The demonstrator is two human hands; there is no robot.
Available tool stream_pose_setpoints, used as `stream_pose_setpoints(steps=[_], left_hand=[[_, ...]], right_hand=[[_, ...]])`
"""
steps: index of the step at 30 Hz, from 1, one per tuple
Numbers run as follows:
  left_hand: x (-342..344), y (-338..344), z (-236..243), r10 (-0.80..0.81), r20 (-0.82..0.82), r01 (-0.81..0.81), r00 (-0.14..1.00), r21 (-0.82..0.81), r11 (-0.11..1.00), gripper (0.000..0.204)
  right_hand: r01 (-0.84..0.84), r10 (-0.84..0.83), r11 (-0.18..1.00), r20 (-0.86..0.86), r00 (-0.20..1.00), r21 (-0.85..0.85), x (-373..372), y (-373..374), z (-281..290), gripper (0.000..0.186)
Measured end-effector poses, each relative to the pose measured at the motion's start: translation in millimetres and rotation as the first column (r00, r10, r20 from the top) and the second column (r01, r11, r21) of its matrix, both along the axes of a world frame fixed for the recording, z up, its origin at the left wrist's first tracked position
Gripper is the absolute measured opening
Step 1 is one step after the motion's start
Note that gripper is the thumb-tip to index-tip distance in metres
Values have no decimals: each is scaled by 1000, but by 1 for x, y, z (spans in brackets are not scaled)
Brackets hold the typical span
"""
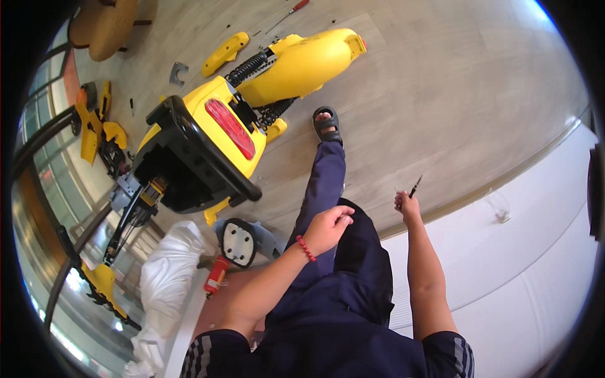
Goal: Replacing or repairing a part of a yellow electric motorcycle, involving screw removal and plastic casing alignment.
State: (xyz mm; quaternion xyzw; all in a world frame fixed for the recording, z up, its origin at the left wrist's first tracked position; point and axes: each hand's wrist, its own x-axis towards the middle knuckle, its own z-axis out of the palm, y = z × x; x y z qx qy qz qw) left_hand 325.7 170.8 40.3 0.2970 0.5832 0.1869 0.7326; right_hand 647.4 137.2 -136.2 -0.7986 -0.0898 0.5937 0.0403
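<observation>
My left hand (330,227), with a red bead bracelet (306,248) at the wrist, hovers over my knee. Its fingers are curled together, and what they hold, if anything, is hidden. Out to the right, my right hand (407,205) is closed round a slim dark pointed tool (416,184), its tip aimed away from me; its exact kind is too small to tell. A yellow and black scooter (301,68) stands to the left, apart from both hands. It shows a red tail light (230,130), coil-spring shock absorbers (247,68) and a black rear frame (183,170).
Loose yellow panels (225,54), a grey bracket (179,74) and a red-handled screwdriver (299,6) lie on the floor. Beside my left arm are a black-rimmed plate (239,243), a red canister (217,275) and white cloth (170,271). A white wall (504,264) runs along my right.
</observation>
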Motion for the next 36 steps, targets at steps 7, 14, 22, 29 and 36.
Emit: stream_pose_setpoints(steps=[7,14,22,29,36], left_hand=[[27,89,-47,480,-39,-481,877,-115,869,22],[4,164,-112,813,-265,-854,519,-121,506,38],[-54,247,-177,819,-572,-998,50,-48,27,83],[-52,262,-183,851,-504,-986,-151,16,-166,76],[-52,270,-184,866,-480,-989,-138,22,-146,75]], right_hand=[[-75,98,981,-125,987,177,-61,246,-28,36],[-293,348,924,-220,911,247,-151,420,-74,43],[-618,675,736,-233,700,277,-203,458,-106,38],[-599,649,761,-302,698,250,-206,459,-102,35],[-639,686,726,-200,699,254,-205,456,-116,35]])
